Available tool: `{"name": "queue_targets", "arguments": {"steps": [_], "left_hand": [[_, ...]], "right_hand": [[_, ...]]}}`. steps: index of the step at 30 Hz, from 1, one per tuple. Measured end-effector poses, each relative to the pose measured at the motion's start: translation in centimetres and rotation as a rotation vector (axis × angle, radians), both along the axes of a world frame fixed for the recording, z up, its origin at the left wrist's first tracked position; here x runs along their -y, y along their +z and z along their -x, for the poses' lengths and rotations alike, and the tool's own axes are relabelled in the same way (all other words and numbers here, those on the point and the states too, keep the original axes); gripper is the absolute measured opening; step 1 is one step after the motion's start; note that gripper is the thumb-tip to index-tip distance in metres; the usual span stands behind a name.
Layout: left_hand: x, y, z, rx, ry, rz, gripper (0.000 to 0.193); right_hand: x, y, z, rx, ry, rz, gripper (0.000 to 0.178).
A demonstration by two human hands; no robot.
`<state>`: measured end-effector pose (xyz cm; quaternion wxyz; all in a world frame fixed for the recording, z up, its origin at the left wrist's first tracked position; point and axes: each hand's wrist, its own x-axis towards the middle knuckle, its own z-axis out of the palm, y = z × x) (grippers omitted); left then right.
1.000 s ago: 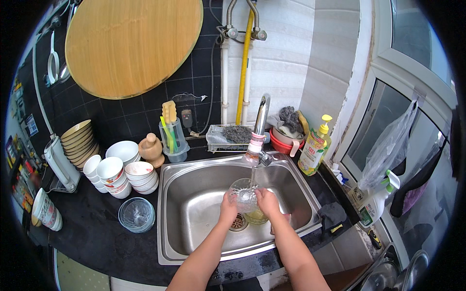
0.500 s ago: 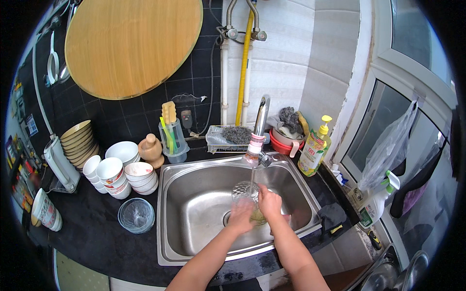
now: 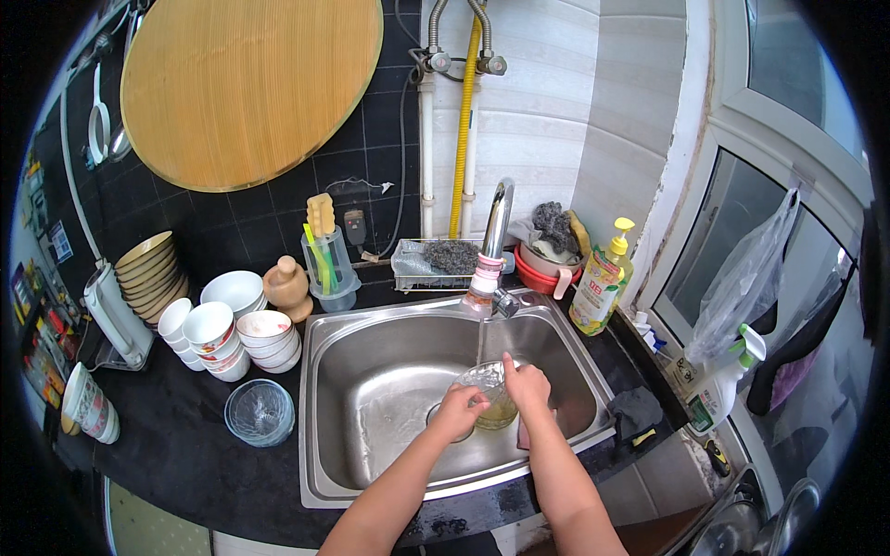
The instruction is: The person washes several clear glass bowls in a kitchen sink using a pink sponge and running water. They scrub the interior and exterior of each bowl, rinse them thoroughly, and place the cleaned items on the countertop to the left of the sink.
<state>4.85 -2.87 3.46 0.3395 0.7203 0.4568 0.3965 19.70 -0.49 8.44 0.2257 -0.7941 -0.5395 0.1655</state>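
Observation:
Under the running faucet (image 3: pixel 498 222), a clear glass bowl (image 3: pixel 481 374) is tilted between my two hands in the steel sink (image 3: pixel 371 338). My right hand (image 3: pixel 527 386) grips its right rim, thumb up. Fingers curled, my left hand (image 3: pixel 456 413) closes on the near left rim. Below it in the basin sits another glass piece (image 3: pixel 499 415) with a yellowish tint, partly covered by the hands. A bit of pinkish cloth (image 3: pixel 524 435) shows beside my right wrist. Water runs down onto the held bowl.
Left of the sink stand stacked glass bowls (image 3: pixel 260 413), white bowls (image 3: pixel 269 340), a wooden mortar (image 3: pixel 288 289) and a utensil holder (image 3: pixel 331 269). Behind the faucet is a wire rack (image 3: pixel 436 269) with a scrubber. A soap bottle (image 3: pixel 601 283) and dark cloth (image 3: pixel 635 412) lie right.
My left hand, blurred in motion before, is now still with its fingers on the rim. The held bowl has tilted and shifted slightly right and down.

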Motion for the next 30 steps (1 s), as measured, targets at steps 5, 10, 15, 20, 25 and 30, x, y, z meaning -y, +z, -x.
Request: {"name": "queue_targets", "arguments": {"steps": [5, 10, 15, 20, 25, 30], "left_hand": [[-0.6, -0.4, 0.4, 0.103, 0.039, 0.076, 0.008], [-1.1, 0.0, 1.3, 0.569, -0.014, 0.377, 0.006], [-1.3, 0.3, 1.8, 0.949, -0.044, 0.696, 0.004], [-1.5, -0.3, 1.6, 1.207, -0.143, 0.78, 0.005], [-1.2, 0.5, 1.7, 1.389, -0.184, 0.747, 0.008], [-1.5, 0.8, 1.6, 1.526, -0.215, 0.713, 0.007]], "right_hand": [[0.2, 0.2, 0.3, -0.007, 0.01, -0.027, 0.067], [-0.3, -1.0, 0.3, -0.096, 0.03, -0.179, 0.056], [-1.9, -4.2, 0.0, -0.331, 0.1, -0.368, 0.04], [-3.6, -7.4, -1.3, -0.507, 0.18, -0.424, 0.03], [-1.6, -4.8, -0.4, -0.254, 0.253, -0.154, 0.028], [-1.6, -6.0, -0.8, 0.048, 0.61, 0.27, 0.03]]}}
